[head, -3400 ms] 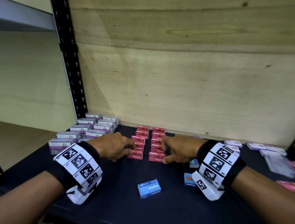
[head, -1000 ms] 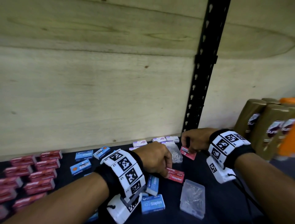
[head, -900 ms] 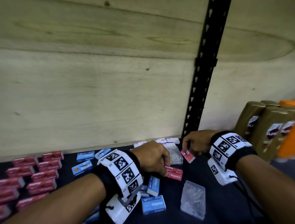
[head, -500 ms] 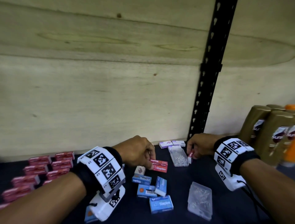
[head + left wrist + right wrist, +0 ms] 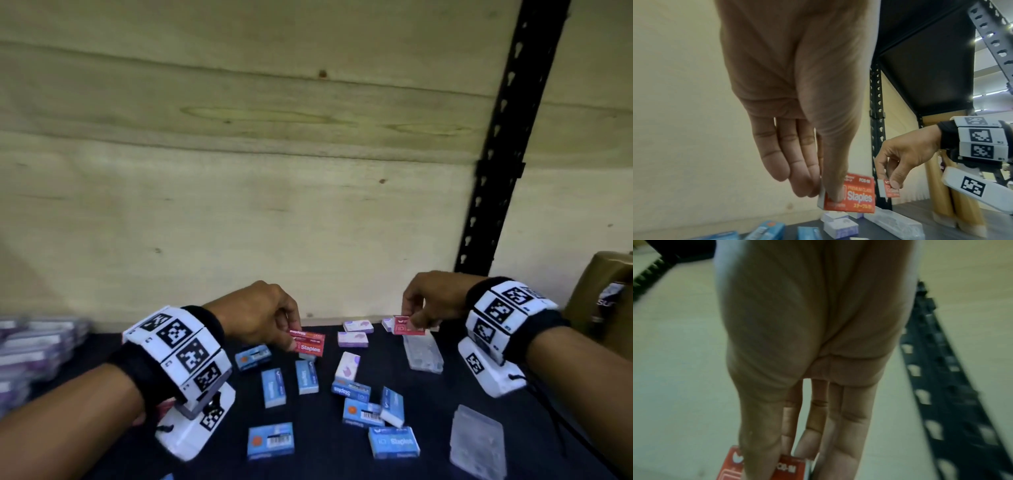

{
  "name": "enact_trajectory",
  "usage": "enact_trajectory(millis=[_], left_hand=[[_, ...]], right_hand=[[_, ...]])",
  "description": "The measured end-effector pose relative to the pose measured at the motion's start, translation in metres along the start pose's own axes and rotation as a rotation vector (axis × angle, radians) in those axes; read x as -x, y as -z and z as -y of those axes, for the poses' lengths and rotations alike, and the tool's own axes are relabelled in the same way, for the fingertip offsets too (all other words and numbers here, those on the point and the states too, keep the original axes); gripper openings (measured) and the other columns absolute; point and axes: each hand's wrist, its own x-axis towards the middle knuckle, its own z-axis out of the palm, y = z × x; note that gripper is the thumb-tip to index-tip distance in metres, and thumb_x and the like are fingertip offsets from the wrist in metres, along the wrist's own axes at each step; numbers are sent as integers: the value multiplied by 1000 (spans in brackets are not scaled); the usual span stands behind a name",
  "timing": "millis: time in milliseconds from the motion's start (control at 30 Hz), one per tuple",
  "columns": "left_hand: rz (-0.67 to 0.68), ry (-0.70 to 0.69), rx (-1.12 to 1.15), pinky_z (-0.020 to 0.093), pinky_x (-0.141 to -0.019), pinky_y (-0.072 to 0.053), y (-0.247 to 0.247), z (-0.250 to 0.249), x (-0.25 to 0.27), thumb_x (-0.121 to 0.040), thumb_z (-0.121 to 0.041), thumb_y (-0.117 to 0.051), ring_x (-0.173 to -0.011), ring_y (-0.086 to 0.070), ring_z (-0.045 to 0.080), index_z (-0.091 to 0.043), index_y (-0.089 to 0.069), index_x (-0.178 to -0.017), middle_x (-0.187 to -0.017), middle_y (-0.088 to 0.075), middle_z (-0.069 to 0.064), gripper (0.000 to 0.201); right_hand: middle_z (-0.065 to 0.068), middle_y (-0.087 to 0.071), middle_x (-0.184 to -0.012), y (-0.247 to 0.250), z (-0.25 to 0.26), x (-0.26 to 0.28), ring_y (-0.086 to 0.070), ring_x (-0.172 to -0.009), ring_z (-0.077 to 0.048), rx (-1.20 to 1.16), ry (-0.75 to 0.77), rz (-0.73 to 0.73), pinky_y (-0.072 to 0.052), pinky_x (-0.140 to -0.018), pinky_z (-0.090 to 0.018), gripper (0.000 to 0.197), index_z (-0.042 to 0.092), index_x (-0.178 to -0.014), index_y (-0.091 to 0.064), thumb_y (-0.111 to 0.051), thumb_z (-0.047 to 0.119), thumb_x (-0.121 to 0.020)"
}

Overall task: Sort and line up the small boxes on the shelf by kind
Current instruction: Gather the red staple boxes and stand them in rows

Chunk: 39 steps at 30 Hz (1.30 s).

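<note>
A red staples box (image 5: pixel 307 343) is pinched in the left hand (image 5: pixel 260 318), another red box (image 5: pixel 404 325) in the right hand (image 5: pixel 433 301); both are held above the shelf (image 5: pixel 445 387), the left hand nearer its left end.

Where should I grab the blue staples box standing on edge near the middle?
Pinch the blue staples box across its two broad faces, coming from above. It stands on a narrow side, so both faces are exposed, though another blue box crowds its left.
</note>
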Motion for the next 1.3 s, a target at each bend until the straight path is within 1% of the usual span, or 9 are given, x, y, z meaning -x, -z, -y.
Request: enact_trajectory(millis=[100, 233, 400, 500, 633, 867, 1067, 1167, 1300], left_hand=[[-44, 50, -40, 3, -55, -38, 10, 21, 26, -77, -31, -81, -59, -57, -14, -28, -71, -93, -83, -72, -14, 19], [-64, 158, -37, 5, -56, -39, 23, 53, 68, -78, -31, -82, -61, -58, -12, -27, -71, -94, -79, -71, -16, 20], [-69, 283, -52, 11, -62, -41, 34, 87, 124, -77, -32, -82, -67, -61, -8, -30, -70, -93, -78, -70, -18, 20], [-57, 347, -39, 13, -64, -42, 38, 100, 154, -76, -31, -83, -67, -62, -7, -27, -72, -94, -79, -72, -17, 22], [-31, 383, 16, 11, -62, -46, 33, 117, 185, -74, -25, -84, -64, -62, -4, -23, -73, -90, -79, -74, -10, 20], [15, 416, 98, 12, -58, -46, 7, 129, 201, -76, -19, -83, -60, -62, 4, -18, -72, -92, -82, -75, -1, 19], [18, 415, 137, 20, -67, -54, -4, 132, 199, -76, -18, -83, -63, -65, 7, -19, -71, -89, -81, -76, -1, 18], [24, 408, 119, 18, -65, -53, -6, 131, 197, -77, -18, -83, -63, -64, 6, -18, -71, -92, -82, -75, -1, 20], [37, 413, 86, 18, -65, -53, -10, 128, 194, -77, -20, -83, -62, -64, 5, -20, -70, -92, -82, -75, -3, 20]], right_hand=[[3, -76, -93, 2, 41, -6, -66, -67, -6, 23, 94, -3, -52, -72, -22, 12, 22, -98, -74, -74, 25, -86], [4, -76, -95, 0, 106, -14, -71, -83, -14, 88, 223, 7, -52, -82, -29, 11, 24, -98, -73, -72, 28, -87], [9, -74, -93, -9, 187, -12, -63, -65, -4, 116, 372, 24, -51, -66, -23, 5, 30, -92, -67, -70, 30, -88], [8, -74, -94, -20, 224, -7, -65, -72, -8, 95, 441, 44, -53, -76, -27, 9, 28, -93, -65, -70, 30, -86], [9, -70, -91, -34, 263, 2, -65, -85, -14, 112, 531, 76, -50, -77, -27, 17, 26, -100, -67, -73, 33, -85], [14, -61, -84, -56, 297, 14, -58, -84, -9, 147, 593, 126, -47, -79, -26, 18, 21, -104, -68, -73, 28, -88], [14, -58, -83, -64, 305, 18, -57, -84, -10, 189, 604, 115, -49, -81, -27, 20, 21, -106, -69, -73, 28, -88], [16, -55, -80, -66, 305, 18, -57, -86, -10, 190, 601, 120, -50, -85, -29, 19, 21, -105, -69, -73, 28, -88], [9, -65, -92, -67, 302, 19, -58, -87, -10, 195, 602, 121, -51, -85, -30, 20, 20, -105, -69, -74, 27, -87]])
